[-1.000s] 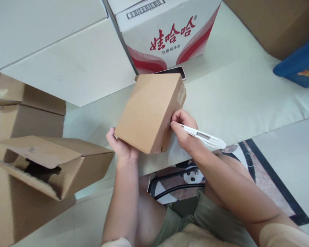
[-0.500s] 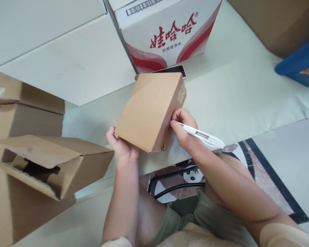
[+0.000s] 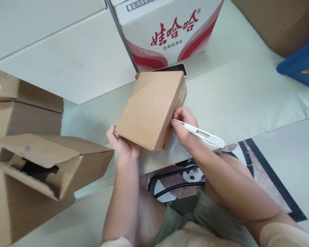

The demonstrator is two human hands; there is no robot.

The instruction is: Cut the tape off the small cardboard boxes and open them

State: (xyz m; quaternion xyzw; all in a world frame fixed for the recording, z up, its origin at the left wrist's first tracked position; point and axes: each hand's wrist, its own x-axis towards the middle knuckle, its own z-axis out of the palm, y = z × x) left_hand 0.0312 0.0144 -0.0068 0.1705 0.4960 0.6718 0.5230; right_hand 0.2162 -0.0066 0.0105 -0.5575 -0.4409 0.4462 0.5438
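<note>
A brown cardboard box (image 3: pixel 149 106) is tilted up in front of me, with a strip of clear tape on its right side. My left hand (image 3: pixel 123 144) grips its lower left corner, thumb outside and the other fingers hidden beneath. Closed around a white utility knife (image 3: pixel 206 134), my right hand (image 3: pixel 184 125) is at the box's right side. The knife's handle points down to the right, and its tip is hidden between the fingers and the box. Behind the box a dark-screened phone (image 3: pixel 181 68) lies partly covered.
A white carton with red lettering (image 3: pixel 170 37) stands at the back beside a large white box (image 3: pixel 67 68). At left, an opened cardboard box (image 3: pixel 87 157) rests among other cartons (image 3: pixel 36 118). A blue container (image 3: pixel 301 63) is at right on the pale padded surface (image 3: pixel 234 85).
The view has shifted slightly. The box and both hands keep nearly the same pose, with the right hand and knife still against the box's right side.
</note>
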